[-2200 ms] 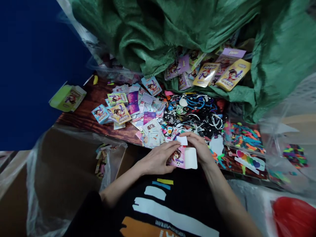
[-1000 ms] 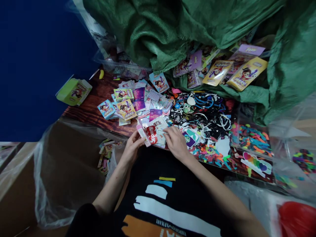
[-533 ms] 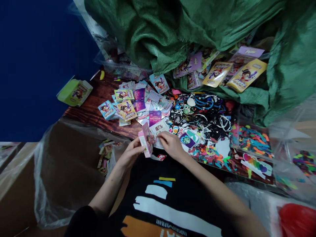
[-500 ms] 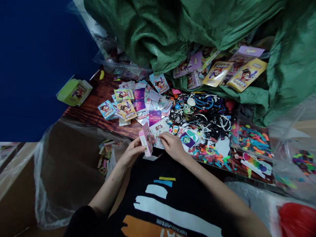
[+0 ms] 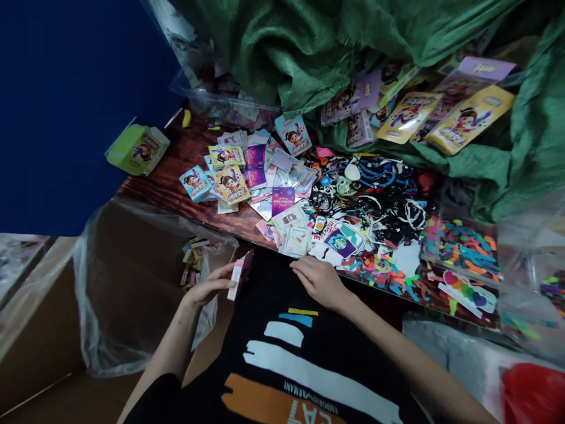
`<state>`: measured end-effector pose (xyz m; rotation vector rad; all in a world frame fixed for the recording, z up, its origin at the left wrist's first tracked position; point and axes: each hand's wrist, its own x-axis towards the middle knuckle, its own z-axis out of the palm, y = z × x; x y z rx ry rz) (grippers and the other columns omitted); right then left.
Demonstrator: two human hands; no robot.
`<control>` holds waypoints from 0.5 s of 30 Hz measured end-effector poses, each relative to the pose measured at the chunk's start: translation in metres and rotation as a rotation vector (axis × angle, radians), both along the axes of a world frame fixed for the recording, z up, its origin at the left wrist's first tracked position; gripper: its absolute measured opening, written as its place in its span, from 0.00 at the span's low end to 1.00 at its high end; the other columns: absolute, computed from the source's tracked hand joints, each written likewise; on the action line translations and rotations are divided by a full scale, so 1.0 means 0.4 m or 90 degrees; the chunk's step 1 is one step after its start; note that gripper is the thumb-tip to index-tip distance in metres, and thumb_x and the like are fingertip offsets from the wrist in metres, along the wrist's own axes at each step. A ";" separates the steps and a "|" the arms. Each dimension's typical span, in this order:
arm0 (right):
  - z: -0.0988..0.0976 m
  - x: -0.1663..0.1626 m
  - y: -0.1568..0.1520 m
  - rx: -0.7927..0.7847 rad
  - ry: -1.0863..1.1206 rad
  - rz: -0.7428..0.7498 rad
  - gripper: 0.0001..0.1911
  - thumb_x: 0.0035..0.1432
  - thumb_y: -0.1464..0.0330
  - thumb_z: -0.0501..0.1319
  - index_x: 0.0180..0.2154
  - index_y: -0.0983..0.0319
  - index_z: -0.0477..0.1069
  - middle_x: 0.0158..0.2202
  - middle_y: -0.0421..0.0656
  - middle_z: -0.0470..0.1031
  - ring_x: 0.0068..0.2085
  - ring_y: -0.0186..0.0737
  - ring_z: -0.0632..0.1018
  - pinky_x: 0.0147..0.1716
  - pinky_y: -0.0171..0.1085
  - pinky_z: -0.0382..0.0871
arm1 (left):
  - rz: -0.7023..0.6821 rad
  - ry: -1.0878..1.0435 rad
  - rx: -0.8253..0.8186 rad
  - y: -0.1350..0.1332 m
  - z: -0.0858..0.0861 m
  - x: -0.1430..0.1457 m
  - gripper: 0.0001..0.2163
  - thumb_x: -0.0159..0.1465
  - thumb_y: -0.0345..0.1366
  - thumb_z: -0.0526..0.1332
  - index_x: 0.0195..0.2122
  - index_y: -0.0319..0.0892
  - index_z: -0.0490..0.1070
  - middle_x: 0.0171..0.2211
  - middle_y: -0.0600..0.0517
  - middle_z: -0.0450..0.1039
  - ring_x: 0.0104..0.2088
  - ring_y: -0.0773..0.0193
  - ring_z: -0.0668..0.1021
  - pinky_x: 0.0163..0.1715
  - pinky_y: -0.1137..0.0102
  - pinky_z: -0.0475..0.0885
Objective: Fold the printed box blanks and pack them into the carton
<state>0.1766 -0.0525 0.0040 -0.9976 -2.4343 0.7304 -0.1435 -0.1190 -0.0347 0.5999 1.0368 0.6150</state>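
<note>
One pink box (image 5: 241, 275) is pinched in the left hand (image 5: 210, 287), its long axis slanting up toward the table (image 5: 170, 206), just beside the carton (image 5: 141, 282), while the right hand (image 5: 321, 282), farther off, curls its fingers, whether around anything I cannot tell.

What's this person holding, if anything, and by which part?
The left hand holds a small pink box by the side nearest the palm; nothing shows in the right hand.

blue panel (image 5: 79, 106), far left | green cloth (image 5: 309, 53), rumpled at back | red bundle (image 5: 534, 391), lower right
</note>
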 end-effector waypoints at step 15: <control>0.035 0.165 0.093 0.071 -0.173 -0.363 0.08 0.64 0.65 0.57 0.42 0.60 0.71 0.39 0.49 0.73 0.43 0.52 0.71 0.41 0.46 0.66 | 0.099 -0.045 0.101 0.126 0.115 0.210 0.29 0.51 0.40 0.73 0.55 0.44 0.73 0.50 0.44 0.78 0.53 0.47 0.76 0.52 0.61 0.69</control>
